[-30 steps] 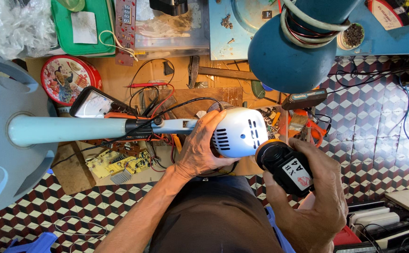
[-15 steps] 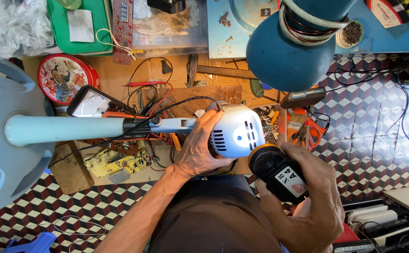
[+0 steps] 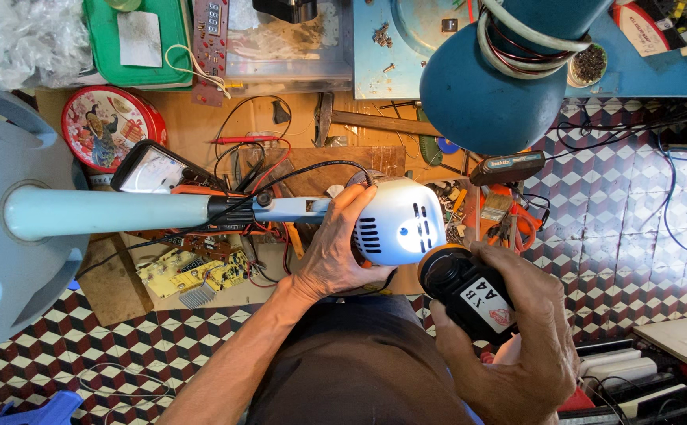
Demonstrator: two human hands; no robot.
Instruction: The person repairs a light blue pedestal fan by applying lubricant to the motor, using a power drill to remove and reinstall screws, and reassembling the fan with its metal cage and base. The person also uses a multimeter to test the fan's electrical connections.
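One fan motor housing, one black tool — two circuit boards.

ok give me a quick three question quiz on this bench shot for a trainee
1. True or false: the left hand grips the white vented motor housing of the pale blue fan.
2. What does the right hand hold? A) red round tin B) black cordless power tool with a white label C) green tray
3. Fill in: the round red tin lies on the ____ side of the picture.

Key: 1 true; 2 B, the black cordless power tool with a white label, its nose against the housing; 3 left.
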